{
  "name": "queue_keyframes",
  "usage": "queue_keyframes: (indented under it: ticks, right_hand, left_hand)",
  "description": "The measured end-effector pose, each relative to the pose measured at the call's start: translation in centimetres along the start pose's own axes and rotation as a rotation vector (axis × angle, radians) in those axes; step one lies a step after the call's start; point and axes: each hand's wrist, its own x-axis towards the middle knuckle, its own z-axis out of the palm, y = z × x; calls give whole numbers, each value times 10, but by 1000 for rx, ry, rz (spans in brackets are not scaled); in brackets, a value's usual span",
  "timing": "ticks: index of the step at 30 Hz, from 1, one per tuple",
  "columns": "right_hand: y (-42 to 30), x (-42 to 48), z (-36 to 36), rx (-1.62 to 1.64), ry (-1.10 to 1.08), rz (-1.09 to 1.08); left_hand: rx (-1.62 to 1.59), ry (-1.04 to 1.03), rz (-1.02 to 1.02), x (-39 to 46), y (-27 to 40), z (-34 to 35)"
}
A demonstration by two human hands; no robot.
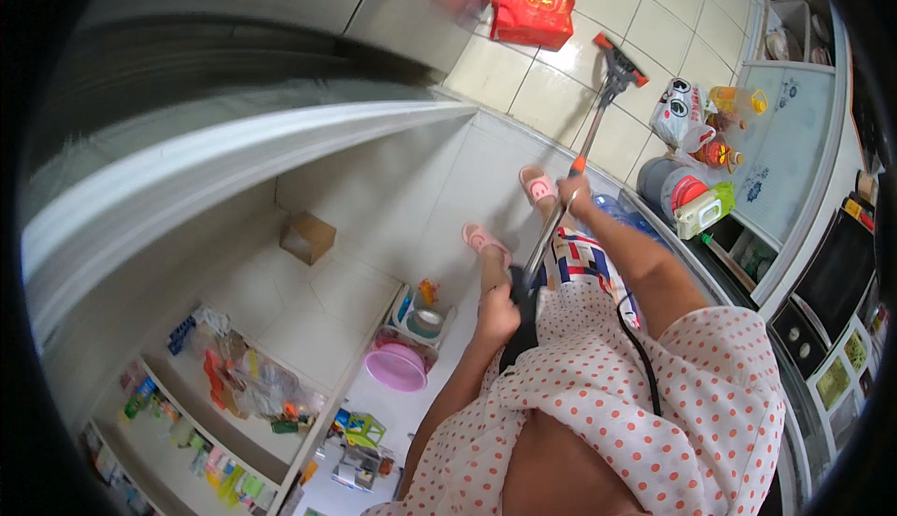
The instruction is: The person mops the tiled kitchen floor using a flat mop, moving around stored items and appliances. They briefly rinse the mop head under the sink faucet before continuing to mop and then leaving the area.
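A long-handled mop [593,123] slants across the middle of the view, its metal pole running from my waist out to the tiles. Its grey head [621,67] with orange ends is over the pale floor tiles. My right hand [576,193], with a bracelet at the wrist, is wrapped around the pole just below an orange collar [578,165]. Closer to my body, my left hand [499,314] grips the black upper end of the handle [522,288]. My feet in pink slippers [483,237] stand on the near side of a door sill [522,125].
Beyond the head is a red gift bag [534,11]. To the right stand a printed plastic bag [678,113], oil bottles [732,99], a grey bucket [659,179] and a wipes pack [703,212]. Leftward are a cardboard box [307,237], a pink basin [396,367] and a cluttered shelf [210,439].
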Motion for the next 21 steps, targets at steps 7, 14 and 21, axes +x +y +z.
queue_keyframes:
  ticks: [7, 14, 21]
  right_hand:
    - [-61, -97, 55, -287, -248, 74]
    - [-120, -164, 73, 1348, -464, 639]
    - [-165, -163, 59, 1101, -275, 460]
  left_hand:
    - [-178, -8, -272, -94, -6, -48]
    - [-270, -26, -364, -194, -3, -132]
    - [-669, 135, -193, -215, -9, -180]
